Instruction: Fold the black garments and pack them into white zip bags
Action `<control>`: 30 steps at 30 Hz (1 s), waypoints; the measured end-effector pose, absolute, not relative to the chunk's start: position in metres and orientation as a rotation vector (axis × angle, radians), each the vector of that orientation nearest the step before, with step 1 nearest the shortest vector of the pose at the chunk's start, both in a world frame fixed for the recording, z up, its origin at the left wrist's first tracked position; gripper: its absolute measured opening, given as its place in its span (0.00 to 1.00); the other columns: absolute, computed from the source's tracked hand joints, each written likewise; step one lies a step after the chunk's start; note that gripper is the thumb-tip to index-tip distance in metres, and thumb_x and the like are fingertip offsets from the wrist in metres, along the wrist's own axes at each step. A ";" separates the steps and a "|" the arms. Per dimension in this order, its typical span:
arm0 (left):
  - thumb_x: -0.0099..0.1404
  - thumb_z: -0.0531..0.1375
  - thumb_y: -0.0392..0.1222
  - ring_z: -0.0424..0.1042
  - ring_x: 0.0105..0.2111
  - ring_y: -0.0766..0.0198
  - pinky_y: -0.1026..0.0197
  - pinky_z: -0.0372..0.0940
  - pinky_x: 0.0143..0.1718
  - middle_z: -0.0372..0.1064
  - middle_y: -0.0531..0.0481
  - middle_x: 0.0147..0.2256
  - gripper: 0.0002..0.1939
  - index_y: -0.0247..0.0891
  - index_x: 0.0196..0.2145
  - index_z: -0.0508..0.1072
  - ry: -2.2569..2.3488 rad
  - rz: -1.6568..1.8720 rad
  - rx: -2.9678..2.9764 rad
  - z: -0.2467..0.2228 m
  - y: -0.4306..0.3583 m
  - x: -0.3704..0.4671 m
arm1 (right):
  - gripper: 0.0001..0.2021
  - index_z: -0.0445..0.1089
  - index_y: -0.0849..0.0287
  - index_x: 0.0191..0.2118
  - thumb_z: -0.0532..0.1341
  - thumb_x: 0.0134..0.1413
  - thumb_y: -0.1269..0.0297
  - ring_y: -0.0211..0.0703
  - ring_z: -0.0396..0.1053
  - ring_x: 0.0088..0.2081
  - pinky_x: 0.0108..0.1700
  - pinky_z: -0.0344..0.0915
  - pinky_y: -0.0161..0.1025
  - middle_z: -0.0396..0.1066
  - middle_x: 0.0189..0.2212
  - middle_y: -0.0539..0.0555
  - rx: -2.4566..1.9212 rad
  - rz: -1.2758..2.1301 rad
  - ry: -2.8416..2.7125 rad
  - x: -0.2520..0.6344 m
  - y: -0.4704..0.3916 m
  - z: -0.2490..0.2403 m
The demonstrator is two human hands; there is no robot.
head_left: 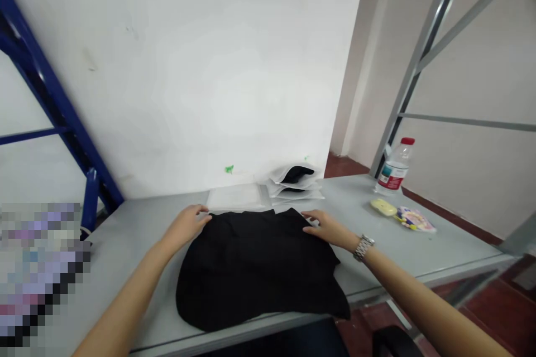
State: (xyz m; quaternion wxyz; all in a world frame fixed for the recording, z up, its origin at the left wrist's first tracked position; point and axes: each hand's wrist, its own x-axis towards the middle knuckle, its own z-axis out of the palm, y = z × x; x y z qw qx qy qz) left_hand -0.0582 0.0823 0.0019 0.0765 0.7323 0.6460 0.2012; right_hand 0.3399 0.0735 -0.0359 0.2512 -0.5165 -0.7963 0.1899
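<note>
A black cloth (255, 268) lies spread on the grey table, its lower edge reaching over the table's front edge. My left hand (188, 226) touches the cloth's upper left corner, with thumb and fingers apart. At the upper right corner, my right hand (324, 227) rests with its fingers apart, a metal watch on the wrist. Behind the cloth lie flat clear plastic bags (234, 197). Beside them, a stack of frosted bags (299, 192) has black material inside.
On the right of the table (444, 251) stand a red-capped bottle (392, 175), a yellow item (383, 207) and a colourful packet (415, 219). A white wall is behind. Blue frame bars (62, 100) rise at left; a blurred-out object (37, 273) lies at far left.
</note>
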 end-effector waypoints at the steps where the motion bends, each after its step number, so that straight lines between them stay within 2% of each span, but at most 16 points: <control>1: 0.56 0.56 0.50 0.70 0.45 0.51 0.55 0.63 0.46 0.72 0.41 0.43 0.18 0.36 0.40 0.72 1.922 0.568 2.189 -0.001 0.094 -0.055 | 0.19 0.67 0.61 0.49 0.61 0.49 0.65 0.48 0.68 0.41 0.46 0.64 0.43 0.70 0.40 0.58 -1.416 0.531 -2.190 0.338 0.083 -0.036; 4: 0.47 0.63 0.44 0.72 0.40 0.52 0.58 0.65 0.40 0.75 0.45 0.37 0.16 0.38 0.35 0.74 1.885 0.515 2.194 -0.013 0.114 -0.046 | 0.13 0.72 0.61 0.38 0.63 0.43 0.69 0.44 0.67 0.31 0.37 0.64 0.40 0.68 0.27 0.52 -1.428 0.521 -2.240 0.333 0.098 -0.038; 7: 0.46 0.63 0.39 0.72 0.38 0.53 0.58 0.64 0.40 0.74 0.47 0.34 0.11 0.39 0.31 0.74 1.866 0.533 2.224 -0.017 0.118 -0.038 | 0.05 0.70 0.60 0.29 0.61 0.41 0.72 0.39 0.63 0.25 0.30 0.62 0.36 0.64 0.22 0.48 -1.442 0.533 -2.254 0.330 0.102 -0.036; 11: 0.53 0.55 0.39 0.70 0.38 0.58 0.58 0.64 0.42 0.70 0.48 0.34 0.05 0.39 0.29 0.70 1.801 0.656 2.286 0.003 0.099 -0.032 | 0.06 0.64 0.59 0.30 0.55 0.45 0.75 0.39 0.64 0.32 0.38 0.63 0.38 0.64 0.30 0.50 -1.339 0.419 -2.173 0.331 0.085 -0.030; 14: 0.55 0.51 0.36 0.67 0.45 0.60 0.58 0.61 0.49 0.68 0.47 0.42 0.04 0.40 0.28 0.65 1.692 0.810 2.334 0.016 0.061 -0.035 | 0.07 0.62 0.57 0.32 0.52 0.50 0.77 0.42 0.63 0.36 0.41 0.64 0.42 0.64 0.33 0.53 -1.164 0.171 -2.103 0.339 0.056 -0.030; 17: 0.51 0.51 0.31 0.63 0.52 0.58 0.55 0.60 0.52 0.65 0.48 0.51 0.06 0.41 0.23 0.61 1.503 0.893 2.348 0.007 0.014 -0.049 | 0.08 0.62 0.56 0.33 0.50 0.54 0.76 0.44 0.64 0.39 0.41 0.65 0.45 0.65 0.36 0.55 -1.071 -0.002 -2.186 0.352 0.023 -0.040; 20: 0.52 0.53 0.32 0.61 0.55 0.56 0.50 0.59 0.54 0.68 0.50 0.51 0.06 0.42 0.23 0.63 1.490 0.743 2.390 -0.015 -0.023 -0.066 | 0.06 0.65 0.56 0.35 0.52 0.57 0.71 0.47 0.64 0.47 0.47 0.64 0.48 0.66 0.44 0.57 -1.052 0.004 -2.289 0.364 -0.001 -0.049; 22: 0.55 0.57 0.40 0.62 0.55 0.52 0.42 0.53 0.57 0.70 0.50 0.49 0.03 0.43 0.25 0.66 1.570 0.595 2.438 -0.025 -0.036 -0.073 | 0.03 0.65 0.56 0.37 0.56 0.57 0.65 0.49 0.59 0.54 0.53 0.61 0.50 0.63 0.51 0.58 -1.083 0.091 -2.330 0.368 -0.009 -0.051; 24: 0.54 0.61 0.50 0.64 0.53 0.48 0.34 0.46 0.58 0.72 0.49 0.47 0.09 0.43 0.26 0.69 1.679 0.489 2.463 -0.025 -0.040 -0.070 | 0.08 0.64 0.56 0.39 0.59 0.54 0.60 0.50 0.54 0.58 0.57 0.58 0.51 0.59 0.55 0.59 -1.128 0.206 -2.359 0.368 -0.011 -0.049; 26: 0.55 0.60 0.55 0.64 0.53 0.47 0.32 0.42 0.58 0.72 0.49 0.47 0.12 0.44 0.30 0.71 1.732 0.476 2.515 -0.019 -0.038 -0.055 | 0.12 0.63 0.57 0.39 0.61 0.51 0.58 0.50 0.51 0.61 0.59 0.55 0.51 0.56 0.58 0.59 -1.174 0.319 -2.361 0.365 -0.011 -0.045; 28: 0.59 0.57 0.54 0.61 0.56 0.51 0.36 0.42 0.59 0.68 0.48 0.52 0.17 0.46 0.43 0.71 1.680 0.513 2.627 -0.014 -0.034 -0.029 | 0.13 0.61 0.57 0.39 0.62 0.49 0.60 0.50 0.50 0.61 0.59 0.55 0.49 0.52 0.60 0.60 -1.224 0.410 -2.331 0.361 -0.008 -0.041; 30: 0.64 0.53 0.51 0.55 0.59 0.54 0.41 0.47 0.59 0.59 0.48 0.59 0.24 0.50 0.58 0.58 1.549 0.492 2.740 -0.017 -0.030 -0.001 | 0.15 0.60 0.57 0.42 0.62 0.46 0.64 0.50 0.53 0.59 0.57 0.56 0.48 0.52 0.60 0.60 -1.275 0.479 -2.300 0.357 -0.006 -0.036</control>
